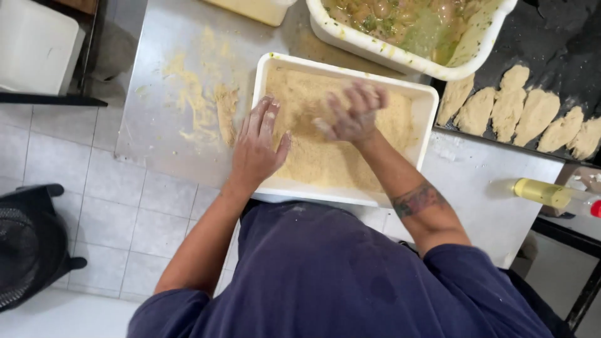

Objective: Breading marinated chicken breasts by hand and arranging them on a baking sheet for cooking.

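A white rectangular tub (274,185) full of yellow breadcrumbs (319,159) stands on a steel table in front of me. My left hand (256,145) lies flat and spread on the tub's left rim and the crumbs. Over the middle of the crumbs, my right hand (352,114) is blurred, its fingers curled and dusted with crumbs. I cannot tell whether it holds anything. A second white tub (369,45) of pale pieces in green marinade stands behind the crumb tub.
Several breaded cutlets (519,111) lie on a black tray (563,37) at the right. Spilled crumbs (206,103) smear the steel table (169,144) to the left. A bottle (554,195) lies at the right edge. A black object (28,244) sits on the tiled floor.
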